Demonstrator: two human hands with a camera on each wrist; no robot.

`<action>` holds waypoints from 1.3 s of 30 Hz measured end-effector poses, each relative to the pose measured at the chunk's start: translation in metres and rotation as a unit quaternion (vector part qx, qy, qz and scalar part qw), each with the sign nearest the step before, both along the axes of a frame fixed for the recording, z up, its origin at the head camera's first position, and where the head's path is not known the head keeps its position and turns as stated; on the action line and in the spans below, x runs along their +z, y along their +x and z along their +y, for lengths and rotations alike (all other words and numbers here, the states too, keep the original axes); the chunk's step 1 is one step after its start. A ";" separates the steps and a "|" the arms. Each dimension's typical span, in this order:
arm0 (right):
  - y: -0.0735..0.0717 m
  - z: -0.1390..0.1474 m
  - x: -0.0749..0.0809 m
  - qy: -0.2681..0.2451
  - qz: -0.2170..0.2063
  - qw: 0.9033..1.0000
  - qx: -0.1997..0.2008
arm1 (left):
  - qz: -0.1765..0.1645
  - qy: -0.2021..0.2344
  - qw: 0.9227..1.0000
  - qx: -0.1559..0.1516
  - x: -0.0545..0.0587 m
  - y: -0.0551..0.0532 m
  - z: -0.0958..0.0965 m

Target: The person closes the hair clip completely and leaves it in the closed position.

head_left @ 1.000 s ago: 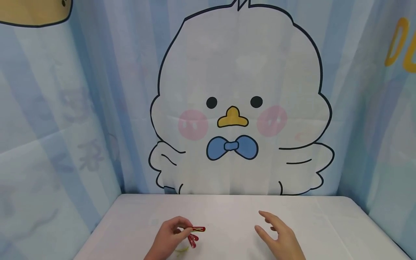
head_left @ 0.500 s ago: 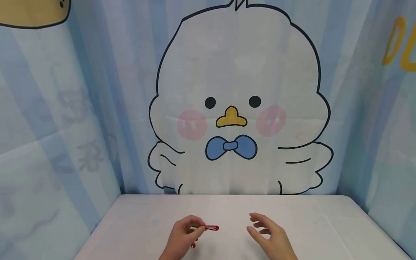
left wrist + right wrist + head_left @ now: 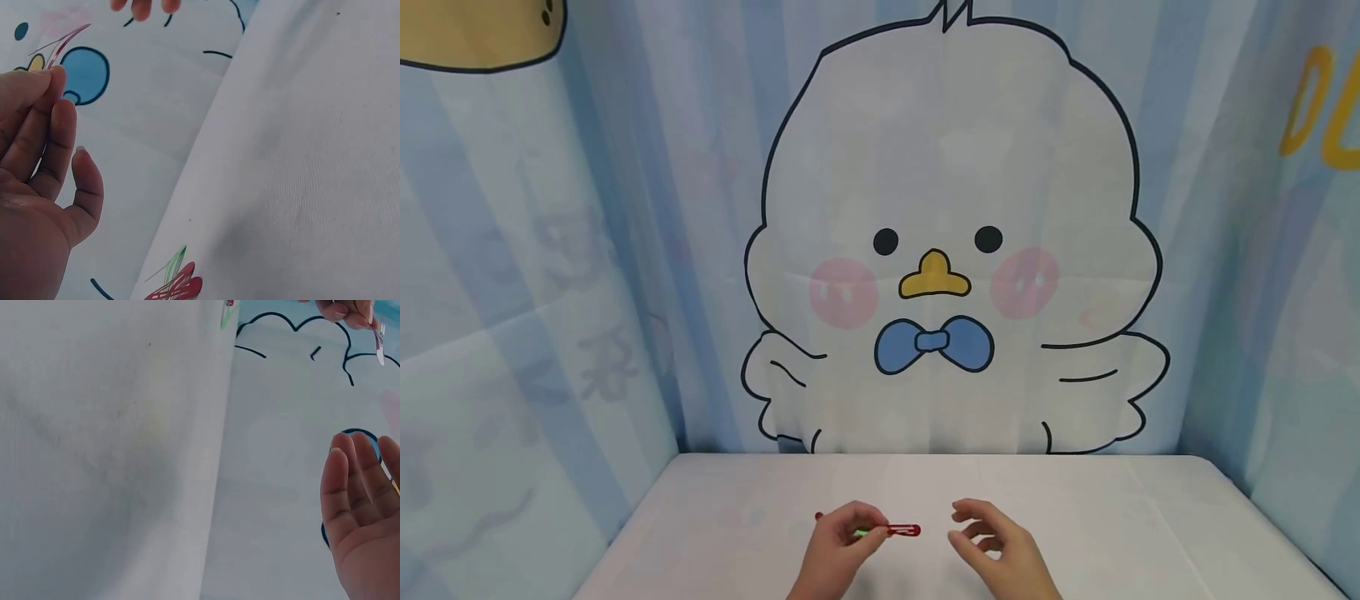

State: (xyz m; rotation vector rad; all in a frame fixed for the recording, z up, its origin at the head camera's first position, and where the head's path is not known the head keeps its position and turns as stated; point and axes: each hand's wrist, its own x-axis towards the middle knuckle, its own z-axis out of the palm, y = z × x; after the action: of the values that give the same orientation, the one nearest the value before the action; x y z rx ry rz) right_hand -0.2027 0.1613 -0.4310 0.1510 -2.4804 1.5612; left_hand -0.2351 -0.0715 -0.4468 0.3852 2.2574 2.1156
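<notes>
Between thumb and fingertips, my left hand pinches a red snap hair clip that points toward the right hand. In the left wrist view, the held hair clip shows its thin arms spread apart. My right hand holds nothing; its fingers are loosely bent, a short gap from the clip's tip. In the right wrist view, the right hand's fingers appear with nothing in them. More red hair clips and a green hair clip lie on the table, mostly hidden behind the left hand in the head view.
The white table spreads under both hands. A pale blue curtain with a cartoon chick hangs behind its back edge, and further curtains stand along the sides.
My left hand has moved right with the red hair clip, away from the spot where it began. The right hand has moved left, so the two hands are closer together.
</notes>
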 end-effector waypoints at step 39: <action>0.001 -0.030 -0.003 -0.151 -0.021 0.988 0.035 | -0.015 0.059 0.998 -0.008 0.001 0.009 0.026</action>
State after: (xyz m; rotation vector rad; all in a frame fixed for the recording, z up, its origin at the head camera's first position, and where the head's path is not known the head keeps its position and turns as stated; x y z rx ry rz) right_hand -0.2020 0.1317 -0.4340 0.1596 -2.2540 1.9659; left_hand -0.2265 -0.0455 -0.4456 0.3711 2.1129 2.2369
